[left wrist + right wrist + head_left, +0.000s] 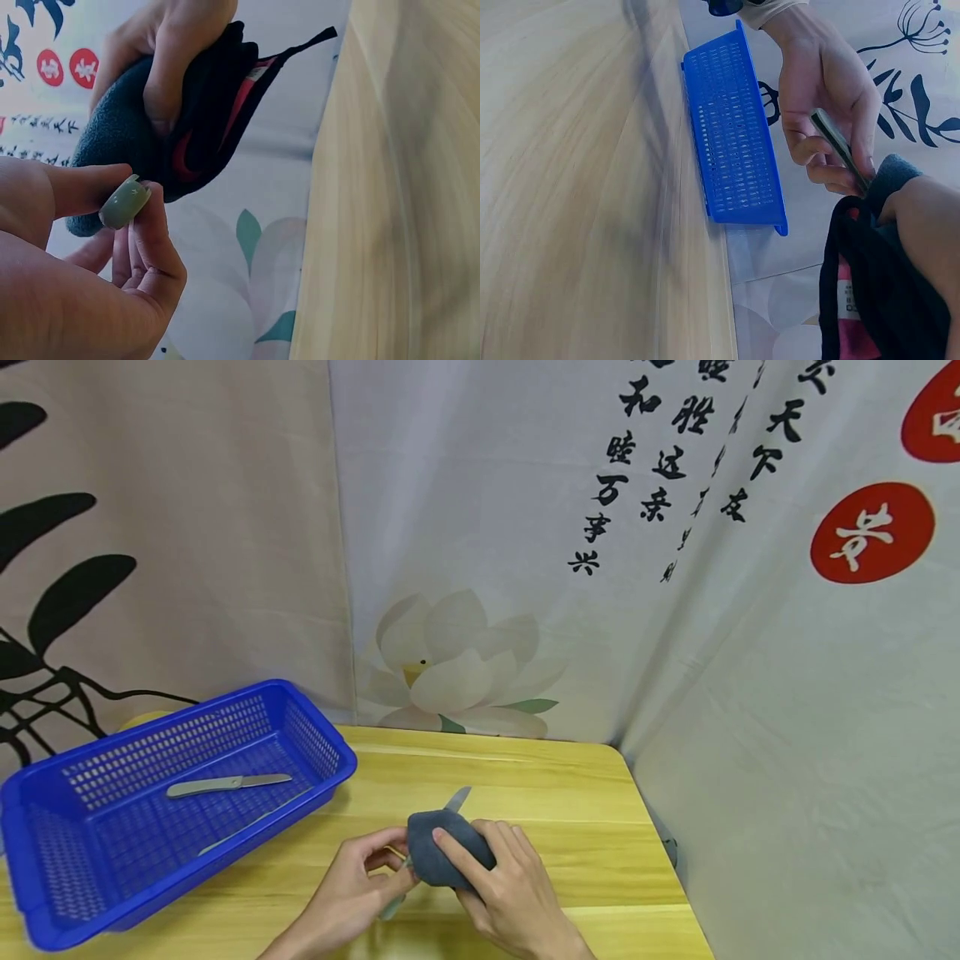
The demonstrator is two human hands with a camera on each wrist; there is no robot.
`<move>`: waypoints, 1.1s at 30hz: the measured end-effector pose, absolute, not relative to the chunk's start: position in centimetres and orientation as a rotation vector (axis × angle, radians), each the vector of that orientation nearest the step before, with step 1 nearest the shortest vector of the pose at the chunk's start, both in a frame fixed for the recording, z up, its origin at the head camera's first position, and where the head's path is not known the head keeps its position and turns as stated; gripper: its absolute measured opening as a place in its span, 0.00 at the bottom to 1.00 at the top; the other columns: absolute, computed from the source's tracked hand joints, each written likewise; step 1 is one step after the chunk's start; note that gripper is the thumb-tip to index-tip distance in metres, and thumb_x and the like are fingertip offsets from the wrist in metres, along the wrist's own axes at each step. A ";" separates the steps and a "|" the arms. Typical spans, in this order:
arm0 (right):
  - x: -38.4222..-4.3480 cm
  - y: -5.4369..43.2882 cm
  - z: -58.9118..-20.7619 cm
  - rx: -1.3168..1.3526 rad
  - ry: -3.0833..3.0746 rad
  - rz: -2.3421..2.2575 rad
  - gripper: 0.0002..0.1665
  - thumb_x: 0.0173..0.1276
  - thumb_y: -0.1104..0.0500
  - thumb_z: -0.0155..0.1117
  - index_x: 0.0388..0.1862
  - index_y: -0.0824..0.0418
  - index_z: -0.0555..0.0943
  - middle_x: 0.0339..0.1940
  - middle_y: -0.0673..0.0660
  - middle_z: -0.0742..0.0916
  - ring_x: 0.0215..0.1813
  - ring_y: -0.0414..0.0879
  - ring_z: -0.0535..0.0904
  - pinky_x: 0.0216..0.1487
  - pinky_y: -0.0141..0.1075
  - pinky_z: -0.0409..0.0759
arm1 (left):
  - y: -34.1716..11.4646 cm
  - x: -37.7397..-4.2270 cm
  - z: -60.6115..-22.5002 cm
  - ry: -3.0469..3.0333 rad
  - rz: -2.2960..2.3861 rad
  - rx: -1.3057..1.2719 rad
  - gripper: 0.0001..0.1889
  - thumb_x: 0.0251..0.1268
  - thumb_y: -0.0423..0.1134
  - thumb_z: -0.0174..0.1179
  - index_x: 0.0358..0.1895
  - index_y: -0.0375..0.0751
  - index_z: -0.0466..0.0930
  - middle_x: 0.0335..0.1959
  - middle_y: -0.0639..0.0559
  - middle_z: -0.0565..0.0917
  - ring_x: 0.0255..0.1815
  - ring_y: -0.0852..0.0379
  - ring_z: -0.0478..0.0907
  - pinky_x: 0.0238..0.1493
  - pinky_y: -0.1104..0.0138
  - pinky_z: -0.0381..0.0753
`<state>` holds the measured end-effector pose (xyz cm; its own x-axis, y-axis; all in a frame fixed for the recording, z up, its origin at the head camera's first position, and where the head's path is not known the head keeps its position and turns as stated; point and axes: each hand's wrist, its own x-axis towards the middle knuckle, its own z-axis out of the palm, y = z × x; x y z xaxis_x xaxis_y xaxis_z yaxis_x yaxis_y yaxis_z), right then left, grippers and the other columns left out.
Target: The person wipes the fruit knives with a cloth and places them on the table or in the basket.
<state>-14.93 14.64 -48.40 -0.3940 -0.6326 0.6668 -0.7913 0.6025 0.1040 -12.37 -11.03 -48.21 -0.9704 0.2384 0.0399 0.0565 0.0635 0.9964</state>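
Pinching one knife point(458, 799) by its pale-green handle point(124, 206), the left hand point(358, 878) is beside one dark cloth point(438, 847) that the right hand point(516, 893) grips over the blade, whose tip juts beyond, while another knife point(228, 785) lies in one blue basket point(168, 747).

HEAD: bright, even, diffuse; table point(555, 827) warm yellow, soft shadow beside basket point(180, 827) | LEFT WRIST: cooler cast; curtain point(274, 176) bright at upper left, cloth point(206, 97) underexposed, folds near black | RIGHT WRIST: blurred shadow bands on table; fine detail soft
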 end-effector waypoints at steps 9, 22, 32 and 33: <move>-15.4 14.5 -48.2 1.039 -2.111 0.271 0.31 0.85 0.50 0.61 0.84 0.46 0.79 0.54 0.58 0.88 0.44 0.48 0.80 0.46 0.40 0.79 | -11.3 -12.3 -48.0 2.161 2.040 0.261 0.27 0.76 0.36 0.74 0.73 0.31 0.83 0.52 0.40 0.87 0.47 0.58 0.86 0.44 0.67 0.91; -16.7 15.4 -47.8 0.936 -2.118 0.283 0.43 0.66 0.55 0.76 0.82 0.44 0.81 0.52 0.60 0.88 0.44 0.50 0.81 0.43 0.41 0.79 | -11.6 -12.1 -48.0 2.131 2.035 0.336 0.27 0.78 0.34 0.72 0.74 0.26 0.81 0.53 0.37 0.87 0.46 0.61 0.85 0.42 0.68 0.90; -17.9 16.7 -47.5 0.903 -2.109 0.295 0.41 0.69 0.56 0.76 0.82 0.46 0.81 0.53 0.62 0.88 0.48 0.53 0.84 0.46 0.47 0.84 | -11.8 -11.7 -48.3 2.153 2.023 0.411 0.26 0.78 0.33 0.72 0.73 0.26 0.82 0.53 0.36 0.87 0.44 0.63 0.87 0.42 0.68 0.89; -18.1 16.9 -47.5 0.891 -2.118 0.289 0.42 0.68 0.56 0.77 0.82 0.46 0.81 0.52 0.62 0.88 0.49 0.53 0.84 0.46 0.47 0.84 | -11.8 -11.7 -48.4 2.145 2.026 0.413 0.26 0.78 0.32 0.72 0.73 0.26 0.82 0.53 0.36 0.87 0.44 0.64 0.88 0.42 0.68 0.89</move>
<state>-18.06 16.92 -47.49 -0.4294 -0.4989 0.7528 -0.6822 0.7254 0.0915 -11.69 -11.83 -48.36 -0.9488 0.3079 0.0710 0.0884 0.0432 0.9951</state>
